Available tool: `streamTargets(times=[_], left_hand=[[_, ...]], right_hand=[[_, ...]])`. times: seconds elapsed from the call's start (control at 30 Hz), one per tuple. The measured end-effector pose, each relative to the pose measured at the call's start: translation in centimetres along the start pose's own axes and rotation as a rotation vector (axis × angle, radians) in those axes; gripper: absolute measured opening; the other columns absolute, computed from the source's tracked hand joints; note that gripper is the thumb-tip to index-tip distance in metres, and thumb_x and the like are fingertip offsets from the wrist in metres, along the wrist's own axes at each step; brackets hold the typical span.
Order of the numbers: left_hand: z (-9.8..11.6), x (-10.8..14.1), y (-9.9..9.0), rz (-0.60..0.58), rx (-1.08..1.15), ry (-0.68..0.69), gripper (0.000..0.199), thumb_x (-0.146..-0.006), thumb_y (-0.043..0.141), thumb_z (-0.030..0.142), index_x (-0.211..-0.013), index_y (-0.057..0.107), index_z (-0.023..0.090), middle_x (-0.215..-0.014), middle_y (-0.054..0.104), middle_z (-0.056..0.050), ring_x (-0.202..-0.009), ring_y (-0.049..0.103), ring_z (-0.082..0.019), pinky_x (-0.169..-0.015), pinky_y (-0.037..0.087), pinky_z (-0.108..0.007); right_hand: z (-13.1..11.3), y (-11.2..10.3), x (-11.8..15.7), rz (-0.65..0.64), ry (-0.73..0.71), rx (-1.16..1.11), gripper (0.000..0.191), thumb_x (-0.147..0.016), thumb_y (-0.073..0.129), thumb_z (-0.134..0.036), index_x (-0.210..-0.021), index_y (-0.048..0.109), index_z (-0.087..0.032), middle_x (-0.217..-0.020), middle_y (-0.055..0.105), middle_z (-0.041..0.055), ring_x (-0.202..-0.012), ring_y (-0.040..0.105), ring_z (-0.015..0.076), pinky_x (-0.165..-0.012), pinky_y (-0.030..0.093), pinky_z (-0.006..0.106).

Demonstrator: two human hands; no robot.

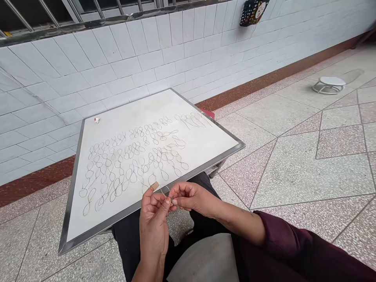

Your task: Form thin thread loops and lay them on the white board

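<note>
Between the fingertips of both hands is a thin loop of cord or wire, just past the near edge of the white table. My left hand pinches it with thumb and a finger, palm turned up; a tan wrap covers the tip of its index finger. From the right, my right hand pinches the same loop, its fingertips touching or nearly touching the left thumb. The exact crossing of the strand is hidden by the fingers. Many thin twisted loops, mostly figure-eight shaped, lie in rows on the table.
A metal rim edges the table. A small white and red item sits at its far left corner. Behind stands a tiled wall with a dark patterned bag. A low white stool is on the floor at right.
</note>
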State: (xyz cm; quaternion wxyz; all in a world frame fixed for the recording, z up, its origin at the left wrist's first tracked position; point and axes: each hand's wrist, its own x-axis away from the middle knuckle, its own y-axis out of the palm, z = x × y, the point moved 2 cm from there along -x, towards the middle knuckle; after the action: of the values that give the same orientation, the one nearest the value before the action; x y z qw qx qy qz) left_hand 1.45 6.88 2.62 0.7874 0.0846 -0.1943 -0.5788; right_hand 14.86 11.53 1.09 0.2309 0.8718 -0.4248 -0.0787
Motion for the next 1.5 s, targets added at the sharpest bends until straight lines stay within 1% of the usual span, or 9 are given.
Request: streamTargets(times=[0.23, 0.37, 0.5, 0.67, 0.8, 0.93, 1.03, 1.27, 1.5], left_hand=[[-0.4, -0.2, 0.0, -0.004, -0.006, -0.032, 0.053, -0.071, 0.084, 0.025, -0.119, 0.062, 0.023, -0.080, 0.059, 0.004, -0.068, 0.059, -0.010, -0.068, 0.053, -0.025], [-0.3, -0.1, 0.0, -0.020, -0.060, -0.008, 0.048, -0.077, 0.080, 0.035, -0.120, 0.062, 0.025, -0.087, 0.059, 0.002, -0.074, 0.061, -0.013, -0.070, 0.056, -0.029], [0.1, -0.1, -0.2, -0.018, -0.227, 0.045, 0.045, -0.083, 0.073, 0.043, -0.124, 0.060, 0.026, -0.087, 0.061, 0.001, -0.073, 0.061, -0.013, -0.071, 0.056, -0.030], [0.2, -0.2, -0.3, 0.013, -0.309, 0.113, 0.044, -0.085, 0.072, 0.039, -0.125, 0.059, 0.026, -0.082, 0.063, 0.003, -0.069, 0.060, -0.013, -0.072, 0.054, -0.029], [-0.2, -0.3, -0.4, 0.045, -0.299, 0.108, 0.047, -0.084, 0.073, 0.038, -0.126, 0.057, 0.026, -0.080, 0.064, 0.003, -0.067, 0.058, -0.011, -0.070, 0.051, -0.026], [-0.5, -0.6, -0.7, 0.078, -0.341, 0.098, 0.042, -0.082, 0.074, 0.038, -0.120, 0.060, 0.024, -0.080, 0.064, 0.003, -0.065, 0.053, -0.010, -0.064, 0.046, -0.023], [-0.7, -0.8, -0.8, 0.064, -0.307, 0.087, 0.040, -0.081, 0.076, 0.036, -0.116, 0.062, 0.023, -0.079, 0.063, 0.003, -0.066, 0.052, -0.010, -0.063, 0.044, -0.022], [-0.9, -1.1, -0.5, 0.045, -0.125, 0.042, 0.046, -0.076, 0.080, 0.032, -0.118, 0.063, 0.023, -0.078, 0.063, 0.003, -0.062, 0.051, -0.009, -0.061, 0.044, -0.022], [-1.0, -1.4, -0.3, -0.031, 0.078, -0.032, 0.046, -0.075, 0.082, 0.025, -0.118, 0.065, 0.023, -0.077, 0.061, 0.003, -0.068, 0.055, -0.009, -0.064, 0.045, -0.020]], right_hand=[[-0.1, -0.3, -0.1, 0.027, 0.058, -0.035, 0.035, -0.073, 0.084, -0.039, -0.088, 0.064, -0.015, -0.070, 0.066, -0.0012, -0.058, 0.054, 0.0080, -0.049, 0.028, 0.019], [0.1, -0.5, -0.2, 0.058, 0.070, -0.040, 0.036, -0.071, 0.084, -0.042, -0.083, 0.064, -0.014, -0.071, 0.066, -0.0016, -0.051, 0.045, 0.0048, -0.047, 0.024, 0.019], [0.3, -0.7, -0.1, 0.061, 0.081, -0.018, 0.036, -0.071, 0.085, -0.042, -0.083, 0.064, -0.015, -0.072, 0.065, -0.0026, -0.050, 0.039, 0.0040, -0.047, 0.023, 0.020], [0.4, -0.6, 0.0, 0.046, 0.071, -0.008, 0.033, -0.075, 0.082, -0.041, -0.084, 0.065, -0.016, -0.074, 0.066, -0.0018, -0.051, 0.037, 0.0043, -0.048, 0.022, 0.021], [0.6, -0.6, 0.0, 0.042, 0.053, -0.018, 0.031, -0.076, 0.082, -0.040, -0.085, 0.064, -0.017, -0.075, 0.066, -0.0014, -0.052, 0.039, 0.0050, -0.049, 0.023, 0.021], [1.0, -0.6, 0.0, 0.068, 0.064, -0.030, 0.032, -0.073, 0.084, -0.040, -0.083, 0.064, -0.017, -0.070, 0.058, -0.0046, -0.052, 0.036, 0.0046, -0.047, 0.022, 0.021], [1.2, -0.6, 0.0, 0.073, 0.077, -0.061, 0.034, -0.072, 0.085, -0.040, -0.082, 0.063, -0.017, -0.066, 0.053, -0.0062, -0.051, 0.036, 0.0048, -0.046, 0.021, 0.020], [1.6, -0.6, -0.2, 0.075, 0.104, -0.193, 0.035, -0.069, 0.088, -0.036, -0.081, 0.061, -0.016, -0.062, 0.051, -0.0073, -0.050, 0.035, 0.0045, -0.046, 0.015, 0.021], [1.7, -0.1, -0.1, 0.103, 0.189, -0.436, 0.037, -0.066, 0.091, -0.029, -0.081, 0.059, -0.016, -0.064, 0.052, -0.0061, -0.053, 0.034, 0.0037, -0.049, 0.016, 0.019]])
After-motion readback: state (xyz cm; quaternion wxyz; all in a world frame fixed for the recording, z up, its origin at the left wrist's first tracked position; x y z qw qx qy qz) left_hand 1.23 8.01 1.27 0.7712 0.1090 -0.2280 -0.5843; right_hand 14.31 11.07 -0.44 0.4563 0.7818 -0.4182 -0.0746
